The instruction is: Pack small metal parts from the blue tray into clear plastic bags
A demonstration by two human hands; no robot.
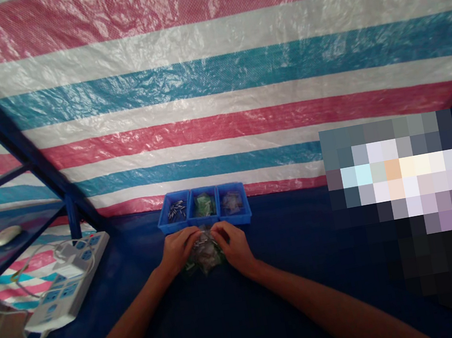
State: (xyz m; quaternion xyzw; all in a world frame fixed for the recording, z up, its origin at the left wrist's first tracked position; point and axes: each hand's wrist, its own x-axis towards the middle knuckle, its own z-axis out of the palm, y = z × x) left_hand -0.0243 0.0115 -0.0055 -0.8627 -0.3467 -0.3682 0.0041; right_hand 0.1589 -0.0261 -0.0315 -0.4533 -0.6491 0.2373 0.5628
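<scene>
My left hand (pixel 180 249) and my right hand (pixel 234 244) are close together over the table, fingers bent and closed. Between them is a small clear plastic bag (pixel 207 257), with the fingertips pinching its upper edge from both sides. Bright slivers show near the bag's top; I cannot make out exactly what they are. Something greenish lies under or beside it, partly hidden by the hands. Just beyond my fingers stands a blue three-part tray (pixel 166 226). Its left compartment has several thin metal pins (pixel 178 208), the middle one green packets (pixel 204 204), the right one clear pieces (pixel 232 202).
A white power strip (pixel 69 290) with plugs and cables lies on the blue table (pixel 299 237) to the left. A pale computer mouse (pixel 6 236) rests on a side shelf. Striped plastic sheeting (pixel 210 78) hangs behind, with blue frame bars (pixel 26 152). The right side is pixelated.
</scene>
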